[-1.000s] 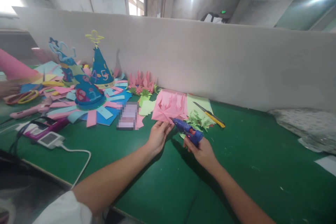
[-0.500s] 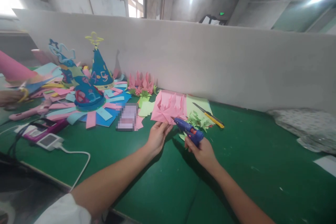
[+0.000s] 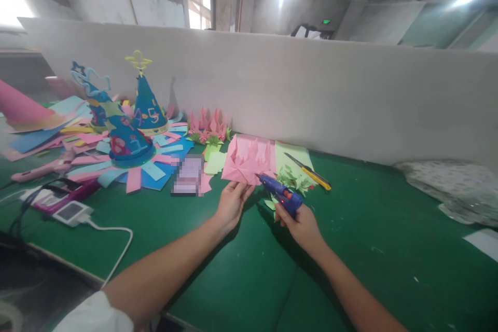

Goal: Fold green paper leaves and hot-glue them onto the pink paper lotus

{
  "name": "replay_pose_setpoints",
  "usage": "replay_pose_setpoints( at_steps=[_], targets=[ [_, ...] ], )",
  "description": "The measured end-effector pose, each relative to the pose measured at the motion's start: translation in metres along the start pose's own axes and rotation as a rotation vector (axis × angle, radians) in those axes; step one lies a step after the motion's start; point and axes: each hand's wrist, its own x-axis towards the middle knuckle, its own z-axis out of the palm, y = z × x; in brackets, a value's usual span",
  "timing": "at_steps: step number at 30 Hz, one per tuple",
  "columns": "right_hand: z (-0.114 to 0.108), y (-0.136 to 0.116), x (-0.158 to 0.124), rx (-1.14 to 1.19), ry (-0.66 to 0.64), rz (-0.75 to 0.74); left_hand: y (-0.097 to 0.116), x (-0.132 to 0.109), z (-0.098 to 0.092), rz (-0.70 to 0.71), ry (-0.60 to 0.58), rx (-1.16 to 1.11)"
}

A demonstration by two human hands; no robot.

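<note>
My left hand pinches the near edge of a pink paper piece between thumb and fingers. Pointed folds stand up on that piece, and a pink sheet seems to lie behind it. A blue hot glue gun is gripped in my right hand. Its nozzle points left, at the near right edge of the pink paper; whether it touches cannot be made out. Just beyond the gun lie light green paper leaves, beside a pale green sheet.
A yellow utility knife lies right of the leaves. Pink paper lotuses stand by the white partition. Leftward are a phone, decorated blue cone hats, paper strips, a pink glue gun and a cabled power strip. Clear plastic lies right.
Another person's hand with yellow-handled scissors has left the view at the left edge. My hands, the glue gun and the pink paper stay almost still.
</note>
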Motion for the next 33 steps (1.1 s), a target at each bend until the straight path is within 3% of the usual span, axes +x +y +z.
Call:
replay_pose_setpoints(
  at_steps=[6,17,33],
  targets=[
    [0.0044,0.0038,-0.0019,-0.009,-0.062,-0.010,0.0023,-0.0023,0.0030,0.005,0.003,-0.001],
    [0.0057,-0.0015,-0.0015,-0.024,-0.038,-0.071,0.0009,-0.0019,0.0037,0.005,-0.005,0.012],
    [0.0014,-0.0007,-0.0033,-0.105,-0.014,-0.016,0.0012,0.0009,0.0001,0.030,-0.021,0.011]
  ],
)
